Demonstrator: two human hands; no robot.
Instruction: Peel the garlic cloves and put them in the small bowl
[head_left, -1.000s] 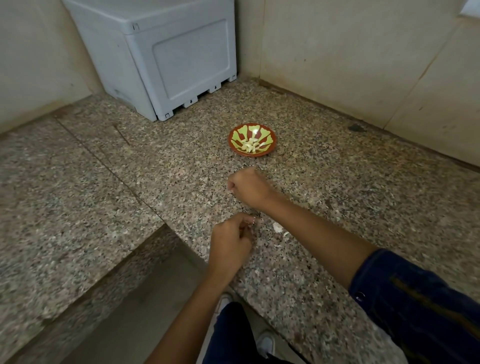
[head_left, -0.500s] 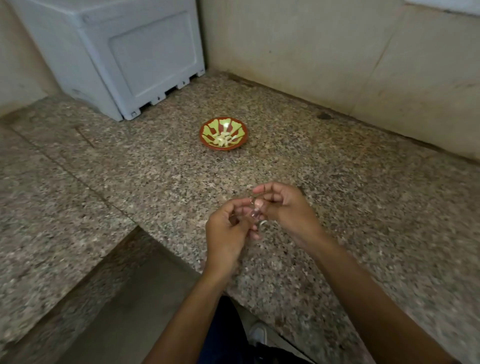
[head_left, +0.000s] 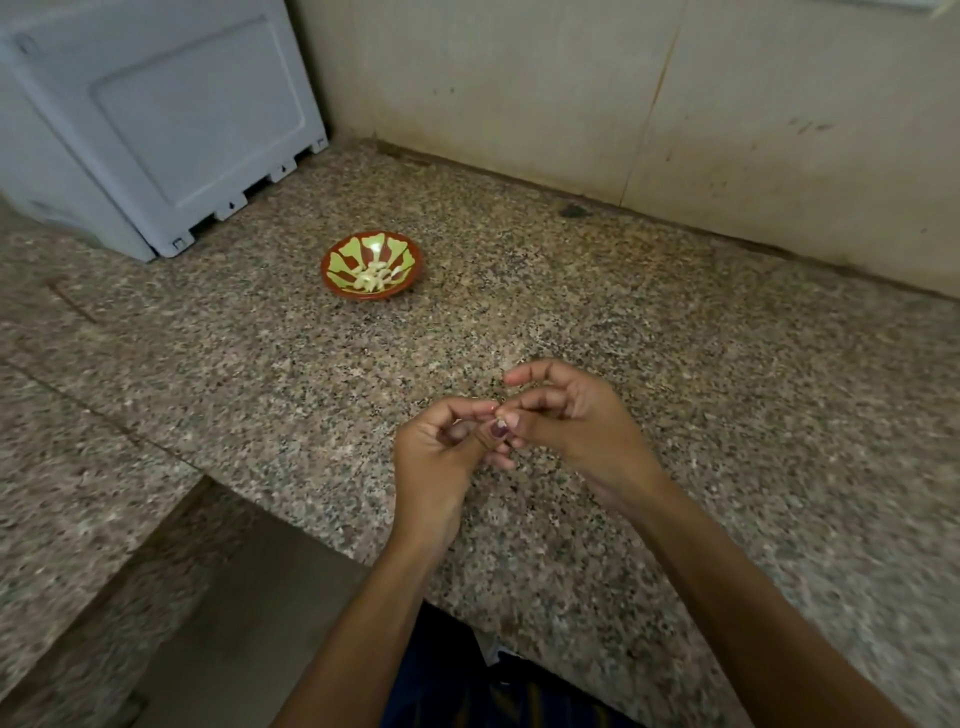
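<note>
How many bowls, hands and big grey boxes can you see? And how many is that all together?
Bowls: 1, the small bowl with peeled garlic inside.
Hands: 2, the left hand and the right hand, fingertips together over the counter.
Big grey boxes: 1, the grey box in the corner.
Total: 4

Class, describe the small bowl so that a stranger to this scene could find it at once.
Start at the big pale grey plastic box in the far left corner of the speckled granite counter. Just right of its front corner sits the small round bowl. It alone is red-brown with yellow-green wedges inside, holding pale peeled garlic cloves.
</note>
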